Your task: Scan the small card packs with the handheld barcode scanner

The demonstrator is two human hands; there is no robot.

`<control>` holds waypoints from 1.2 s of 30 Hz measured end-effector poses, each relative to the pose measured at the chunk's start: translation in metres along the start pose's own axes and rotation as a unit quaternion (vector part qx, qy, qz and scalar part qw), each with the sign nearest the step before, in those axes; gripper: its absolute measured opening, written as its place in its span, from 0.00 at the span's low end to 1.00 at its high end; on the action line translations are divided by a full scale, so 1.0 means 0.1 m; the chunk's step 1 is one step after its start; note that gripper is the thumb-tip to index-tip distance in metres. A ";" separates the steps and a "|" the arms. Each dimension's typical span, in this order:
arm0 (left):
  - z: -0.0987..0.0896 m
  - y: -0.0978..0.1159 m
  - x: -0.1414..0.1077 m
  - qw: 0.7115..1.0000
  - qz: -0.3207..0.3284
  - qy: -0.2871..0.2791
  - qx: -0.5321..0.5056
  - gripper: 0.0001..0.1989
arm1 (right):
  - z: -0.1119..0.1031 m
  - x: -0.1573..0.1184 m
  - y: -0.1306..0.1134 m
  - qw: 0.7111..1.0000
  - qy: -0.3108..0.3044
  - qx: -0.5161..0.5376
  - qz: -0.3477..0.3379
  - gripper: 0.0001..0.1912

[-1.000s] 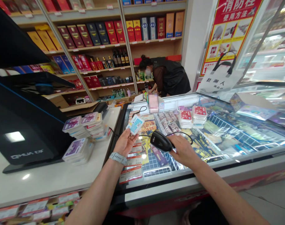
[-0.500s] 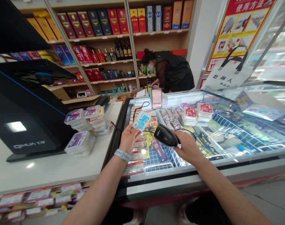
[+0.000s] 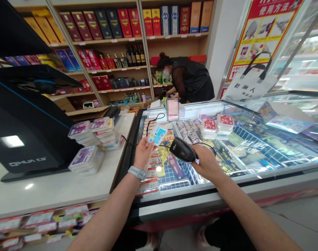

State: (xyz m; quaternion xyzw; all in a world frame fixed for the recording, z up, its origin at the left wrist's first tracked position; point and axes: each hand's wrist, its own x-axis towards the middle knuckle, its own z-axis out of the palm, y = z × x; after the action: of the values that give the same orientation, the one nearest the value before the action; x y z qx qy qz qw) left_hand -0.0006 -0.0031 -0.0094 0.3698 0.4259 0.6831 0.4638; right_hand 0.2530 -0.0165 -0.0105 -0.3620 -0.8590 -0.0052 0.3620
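Between the thumb and fingers of my left hand (image 3: 143,153) is a small flat blue-and-white package (image 3: 158,135), tilted with its printed face up. My right hand (image 3: 207,163) is wrapped round the handle of a black barcode scanner (image 3: 183,149), whose head points left towards the package, a short gap apart. Both hands are above the glass top of a chest freezer (image 3: 179,204). Beyond my right hand, stacks of red-labelled flat packs (image 3: 209,128) stand on the glass. Stacks of similar packs with purple labels (image 3: 83,157) stand on the counter to the left.
A black checkout machine (image 3: 28,132) stands on the white counter (image 3: 51,184) at the left. Behind the freezer another person (image 3: 192,78) bends by the shelves. A white bag (image 3: 249,85) and an opened carton (image 3: 286,118) are at the right. The scanner's cable crosses the glass.
The whole view has shifted slightly, so things sit a little further left. Both hands keep their holds on the package and the scanner, with almost no change between them.
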 end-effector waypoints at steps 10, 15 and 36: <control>0.00 -0.02 0.02 1.000 0.000 -0.002 0.003 0.17 | -0.01 0.01 -0.02 1.000 0.001 0.002 -0.002 0.19; 0.01 -0.03 0.02 1.000 0.001 0.000 0.001 0.17 | -0.01 0.01 -0.02 1.000 0.003 0.002 -0.002 0.19; 0.01 -0.04 0.01 1.000 -0.002 -0.010 -0.003 0.18 | -0.01 0.01 -0.02 1.000 0.004 0.003 -0.009 0.19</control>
State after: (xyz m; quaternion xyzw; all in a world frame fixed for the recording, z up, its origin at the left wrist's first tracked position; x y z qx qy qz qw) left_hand 0.0014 -0.0015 -0.0131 0.3740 0.4197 0.6803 0.4702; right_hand 0.2524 -0.0176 -0.0087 -0.3531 -0.8610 -0.0077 0.3661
